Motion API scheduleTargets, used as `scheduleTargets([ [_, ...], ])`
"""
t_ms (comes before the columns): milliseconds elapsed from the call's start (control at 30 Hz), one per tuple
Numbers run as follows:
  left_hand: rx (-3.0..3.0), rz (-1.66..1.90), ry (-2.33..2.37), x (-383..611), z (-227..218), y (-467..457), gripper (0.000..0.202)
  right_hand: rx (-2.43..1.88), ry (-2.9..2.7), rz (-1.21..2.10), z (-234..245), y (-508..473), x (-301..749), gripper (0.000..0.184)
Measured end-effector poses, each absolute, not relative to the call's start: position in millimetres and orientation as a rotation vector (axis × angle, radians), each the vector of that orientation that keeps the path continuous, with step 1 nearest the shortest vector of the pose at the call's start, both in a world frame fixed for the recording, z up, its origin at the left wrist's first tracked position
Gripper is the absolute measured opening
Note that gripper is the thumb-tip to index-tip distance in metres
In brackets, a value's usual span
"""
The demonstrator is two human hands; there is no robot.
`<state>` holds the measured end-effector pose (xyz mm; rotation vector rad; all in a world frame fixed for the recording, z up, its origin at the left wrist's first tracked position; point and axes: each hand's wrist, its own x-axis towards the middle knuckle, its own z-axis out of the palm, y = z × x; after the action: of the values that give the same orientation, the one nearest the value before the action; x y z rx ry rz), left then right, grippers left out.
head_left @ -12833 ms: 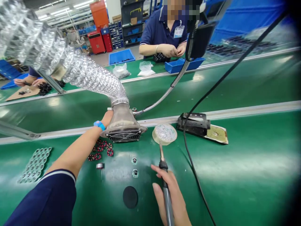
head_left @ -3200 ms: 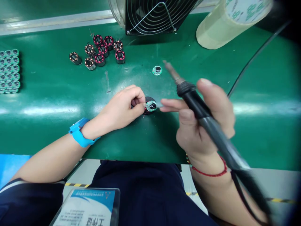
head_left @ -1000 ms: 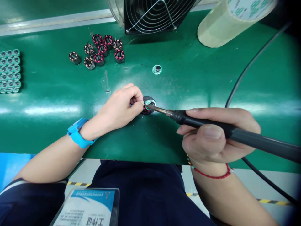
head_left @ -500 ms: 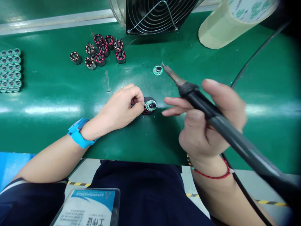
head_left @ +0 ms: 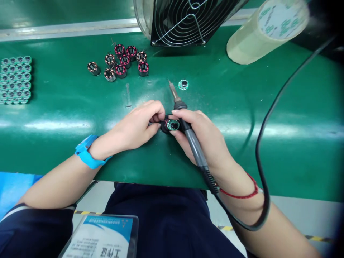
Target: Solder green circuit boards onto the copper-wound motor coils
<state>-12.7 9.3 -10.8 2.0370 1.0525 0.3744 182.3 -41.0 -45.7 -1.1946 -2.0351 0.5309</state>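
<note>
My left hand [head_left: 137, 123] is closed in a pinch at the left side of a small round assembly [head_left: 172, 125], a green circuit disc on a black base, which lies on the green bench. My right hand [head_left: 200, 138] touches that assembly from the right with its fingertips. A soldering iron [head_left: 185, 125] lies in the same hand, its tip pointing up and away from the disc. What the left fingers pinch is too small to make out.
Several red and copper wound coils [head_left: 120, 64] sit behind the hands, and one loose green disc [head_left: 183, 85] lies near the iron's tip. A fan grille [head_left: 188, 18], a tape roll [head_left: 266, 30], a sheet of small boards [head_left: 14, 79] and the iron's cable [head_left: 262, 143] surround the spot.
My right hand came down to the round assembly and the iron swung upright in it, tip now pointing away. My left hand stayed pinched beside the assembly.
</note>
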Motion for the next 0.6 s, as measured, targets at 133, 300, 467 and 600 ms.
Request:
scheduleTargets([
  [133,2.064,0.327,0.989,-14.2,-8.8,8.7,0.011,-1.198,-2.06,0.395,-47.5,-39.0,178.3,0.038],
  [300,1.905,0.491,1.011,-8.3,-10.1,9.7,0.009,-1.176,-2.062,0.379,-44.8,-41.2,180.0,0.049],
  [467,1.849,0.542,1.047,-4.6,-14.4,9.2,0.006,-1.074,-2.059,0.364,-36.1,-45.9,180.3,0.049],
  [600,1.865,0.537,1.055,-2.9,-14.8,7.6,0.009,-0.986,-2.114,0.321,-35.5,-46.6,179.5,0.05],
])
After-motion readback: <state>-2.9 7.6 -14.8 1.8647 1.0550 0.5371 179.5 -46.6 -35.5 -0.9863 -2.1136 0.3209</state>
